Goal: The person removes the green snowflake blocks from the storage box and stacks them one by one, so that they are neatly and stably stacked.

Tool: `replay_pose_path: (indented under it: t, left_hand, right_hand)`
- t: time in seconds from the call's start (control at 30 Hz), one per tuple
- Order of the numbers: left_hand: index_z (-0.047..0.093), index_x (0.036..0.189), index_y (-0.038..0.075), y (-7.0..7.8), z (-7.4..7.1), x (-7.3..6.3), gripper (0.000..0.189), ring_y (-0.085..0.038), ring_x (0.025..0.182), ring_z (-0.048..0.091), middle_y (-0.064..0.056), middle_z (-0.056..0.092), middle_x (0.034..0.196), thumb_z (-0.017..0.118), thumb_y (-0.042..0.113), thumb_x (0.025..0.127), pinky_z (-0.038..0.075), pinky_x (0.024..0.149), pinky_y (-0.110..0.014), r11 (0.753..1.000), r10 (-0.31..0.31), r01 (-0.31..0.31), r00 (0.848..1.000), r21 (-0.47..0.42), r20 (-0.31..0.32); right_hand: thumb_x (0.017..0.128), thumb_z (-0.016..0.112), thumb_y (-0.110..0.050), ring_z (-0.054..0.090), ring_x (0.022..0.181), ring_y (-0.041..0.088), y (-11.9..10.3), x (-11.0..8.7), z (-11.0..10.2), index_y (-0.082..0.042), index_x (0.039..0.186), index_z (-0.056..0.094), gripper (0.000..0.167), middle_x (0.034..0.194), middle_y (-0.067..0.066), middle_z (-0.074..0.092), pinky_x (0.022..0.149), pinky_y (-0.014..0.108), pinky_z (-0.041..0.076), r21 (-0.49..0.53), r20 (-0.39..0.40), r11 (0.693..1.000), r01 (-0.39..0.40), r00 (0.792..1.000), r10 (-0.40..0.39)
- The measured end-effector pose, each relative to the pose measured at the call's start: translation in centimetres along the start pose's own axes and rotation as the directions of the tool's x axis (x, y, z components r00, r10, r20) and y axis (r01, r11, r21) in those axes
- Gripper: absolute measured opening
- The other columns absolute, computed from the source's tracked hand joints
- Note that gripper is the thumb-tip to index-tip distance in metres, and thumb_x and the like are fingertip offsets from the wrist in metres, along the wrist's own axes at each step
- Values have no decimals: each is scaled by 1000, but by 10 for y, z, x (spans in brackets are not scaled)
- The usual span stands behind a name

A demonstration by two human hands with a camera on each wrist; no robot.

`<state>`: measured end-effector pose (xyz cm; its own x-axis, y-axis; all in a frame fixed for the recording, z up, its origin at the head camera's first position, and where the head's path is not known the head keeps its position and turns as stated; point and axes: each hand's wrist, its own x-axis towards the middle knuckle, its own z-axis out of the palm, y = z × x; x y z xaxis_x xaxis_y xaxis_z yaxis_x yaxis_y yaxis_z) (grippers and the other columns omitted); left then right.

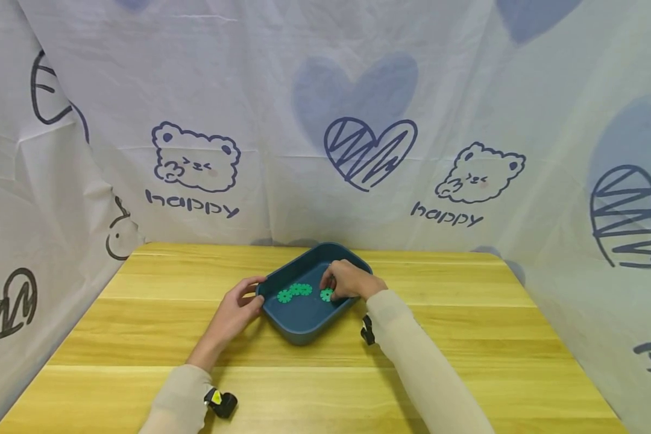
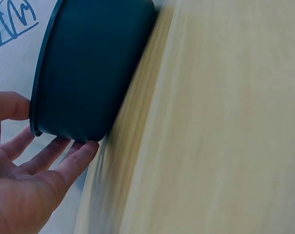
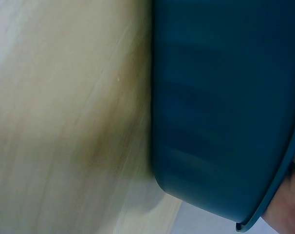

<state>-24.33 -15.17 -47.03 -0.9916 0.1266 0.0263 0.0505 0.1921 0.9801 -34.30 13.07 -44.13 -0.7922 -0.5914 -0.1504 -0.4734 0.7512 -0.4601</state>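
A dark blue rectangular bin [image 1: 299, 330] stands at an angle on the table. My left hand [image 1: 240, 306] holds its left end, the thumb at the rim and the fingers against the outer wall. In the left wrist view that left hand [image 2: 33, 180] touches the bin [image 2: 91, 68] at one corner. My right hand [image 1: 348, 279] reaches over the right side into the bin, fingertips pinching a green notched plastic disc [image 1: 327, 295] near the floor. Several like green discs [image 1: 295, 290] lie in a row to its left. Mostly the bin's outer wall [image 3: 225, 107] fills the right wrist view, hiding the fingertips.
The wooden table [image 1: 282, 392] extends on all sides of the bin. Behind it hangs a pale printed curtain [image 1: 282, 181], close to the table's back edge. Small black wrist cameras [image 1: 225, 404] sit on both sleeves.
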Motion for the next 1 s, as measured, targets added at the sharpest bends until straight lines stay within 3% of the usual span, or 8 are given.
replay_pose_path:
  t: [0.3,0.67,1.0]
  left_hand:
    - [50,149,8,0,0,0,44,-41,130,60,-25,51,149,53,9,105,58,94,-32,1000,5,-5,1000,7,2]
    - [48,151,9,0,0,-2,46,-41,131,60,-26,50,150,54,10,105,58,94,-33,1000,-2,2,1000,16,9]
    - [49,150,9,-1,0,0,45,-41,130,60,-25,51,149,53,10,105,58,96,-37,1000,-3,3,1000,20,5]
  right_hand:
    - [86,81,-3,70,92,16,-1,-1,0,-10,108,80,23,104,5,77,81,28,60,2,-21,1000,25,999,-25]
    - [85,80,0,70,98,18,-4,-4,-1,-11,111,79,29,108,5,77,84,32,60,-10,1,1000,-9,1000,9]
    - [85,83,-8,67,85,11,0,-2,-1,-9,108,79,23,100,5,76,77,24,58,-4,-57,999,50,997,-50]
